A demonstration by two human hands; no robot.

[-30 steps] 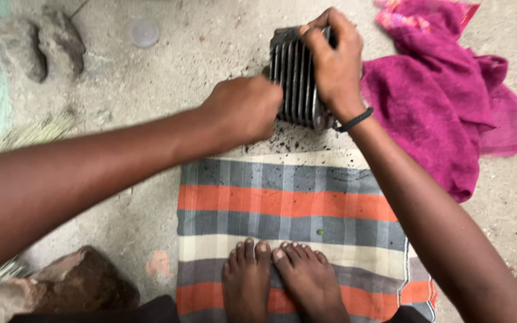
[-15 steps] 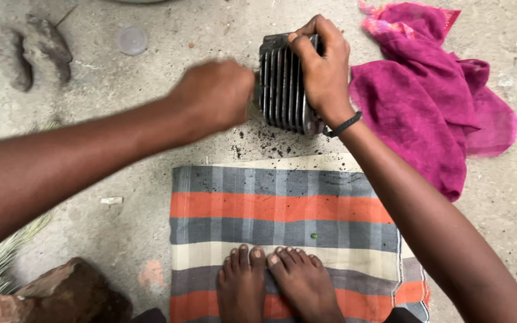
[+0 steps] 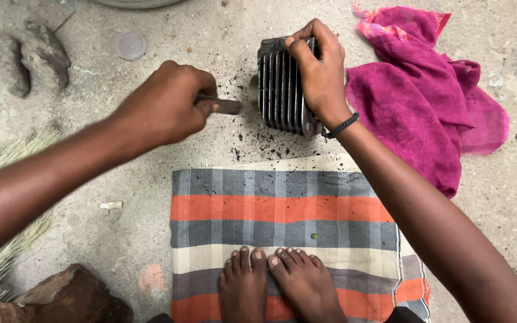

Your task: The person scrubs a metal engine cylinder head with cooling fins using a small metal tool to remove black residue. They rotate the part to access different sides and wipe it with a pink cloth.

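Note:
A dark finned metal engine cylinder point(image 3: 279, 90) stands on its side on the concrete floor. My right hand point(image 3: 318, 72) grips its top and right side, a black band on the wrist. My left hand point(image 3: 163, 104) is closed around a flat metal blade-like tool point(image 3: 225, 106), whose tip points at the cylinder's left face, a short gap away. Black grit lies scattered on the floor below and around the cylinder.
A magenta cloth point(image 3: 426, 90) lies right of the cylinder. A striped grey, orange and cream cloth point(image 3: 282, 209) lies under my bare feet point(image 3: 276, 287). Stones point(image 3: 28, 57) sit far left, a round clear lid point(image 3: 130, 45) near them, a brown rock point(image 3: 67, 296) at bottom left.
My left hand with the tool has pulled back leftward from the cylinder's face. The right hand keeps its hold on the cylinder.

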